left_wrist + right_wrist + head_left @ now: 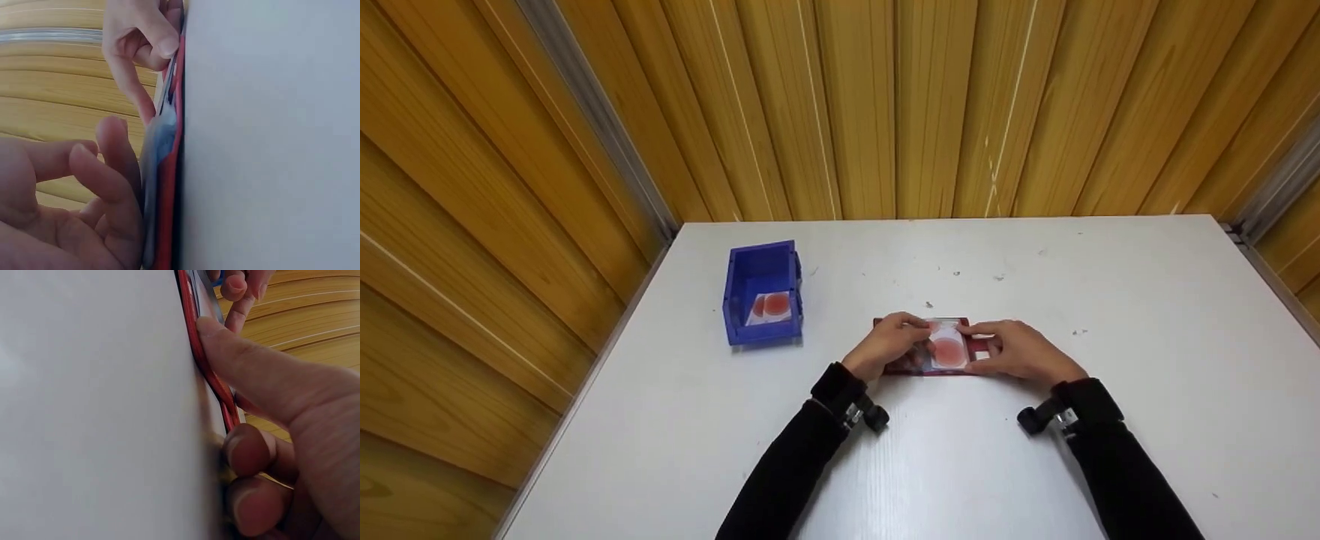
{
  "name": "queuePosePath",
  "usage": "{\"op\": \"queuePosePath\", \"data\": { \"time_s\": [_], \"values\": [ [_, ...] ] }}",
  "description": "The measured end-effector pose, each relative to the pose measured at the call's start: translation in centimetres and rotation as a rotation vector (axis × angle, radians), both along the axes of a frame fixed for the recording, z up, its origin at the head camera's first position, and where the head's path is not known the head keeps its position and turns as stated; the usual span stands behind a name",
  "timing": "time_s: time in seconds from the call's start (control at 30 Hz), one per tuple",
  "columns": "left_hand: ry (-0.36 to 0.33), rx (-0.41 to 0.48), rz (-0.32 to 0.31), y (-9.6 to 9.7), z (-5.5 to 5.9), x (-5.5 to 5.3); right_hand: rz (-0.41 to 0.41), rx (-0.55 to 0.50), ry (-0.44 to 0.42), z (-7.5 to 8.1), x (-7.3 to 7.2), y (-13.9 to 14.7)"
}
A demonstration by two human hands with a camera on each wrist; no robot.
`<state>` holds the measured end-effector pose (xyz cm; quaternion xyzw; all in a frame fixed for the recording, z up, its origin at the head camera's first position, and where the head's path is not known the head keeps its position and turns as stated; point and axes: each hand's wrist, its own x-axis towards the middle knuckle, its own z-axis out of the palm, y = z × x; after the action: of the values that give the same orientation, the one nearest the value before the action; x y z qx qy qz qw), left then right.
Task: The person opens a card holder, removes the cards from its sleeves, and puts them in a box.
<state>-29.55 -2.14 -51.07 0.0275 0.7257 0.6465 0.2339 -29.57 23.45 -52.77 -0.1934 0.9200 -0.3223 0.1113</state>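
A dark red wallet-like card holder [979, 346] with clear plastic lies opened flat on the white table. On it is a white card with a red disc [949, 352]; whether the card is inside the plastic I cannot tell. From the right, my right hand [1024, 351] pinches the holder's edge, its thumb [247, 363] on the red border. My left hand [889, 343] is over the left half, fingers loosely bent at the card's left side. In the left wrist view those fingers touch the bluish clear sleeve [151, 185], with nothing visible between the fingertips.
A blue open bin [761, 262] stands at the back left of the table [660, 442], holding white cards with red discs [771, 306]. Wood-patterned panels [855, 112] rise behind the table and along its left side.
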Motion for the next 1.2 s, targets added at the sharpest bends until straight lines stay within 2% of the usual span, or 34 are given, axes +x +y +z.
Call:
{"op": "queuePosePath", "data": {
  "time_s": [0.37, 0.53, 0.67, 0.87, 0.97, 1.07, 1.2],
  "values": [
    [0.042, -0.032, 0.006, -0.2, 0.1, 0.6, 0.021, -0.016, 0.0, -0.2, 0.0, -0.2],
    [0.033, -0.024, -0.024, -0.4, 0.3, 0.4, -0.006, -0.002, 0.007, -0.1, 0.1, -0.3],
    [-0.009, 0.032, -0.027, -0.6, 0.3, 0.1, -0.019, 0.005, 0.023, 0.0, 0.1, -0.3],
    [-0.14, 0.151, 0.022, -0.8, 0.0, -0.4, -0.018, -0.014, 0.034, -0.1, 0.0, -0.3],
    [-0.177, 0.162, 0.023, -0.6, -0.3, -0.5, -0.019, -0.011, 0.031, -0.1, 0.0, -0.2],
    [-0.138, 0.075, -0.049, -0.2, -0.3, -0.1, -0.022, -0.004, 0.032, -0.1, 0.0, -0.2],
    [0.006, -0.069, -0.124, 0.3, -0.2, 0.5, -0.025, -0.015, 0.054, -0.2, 0.1, -0.2]
  ]
}}
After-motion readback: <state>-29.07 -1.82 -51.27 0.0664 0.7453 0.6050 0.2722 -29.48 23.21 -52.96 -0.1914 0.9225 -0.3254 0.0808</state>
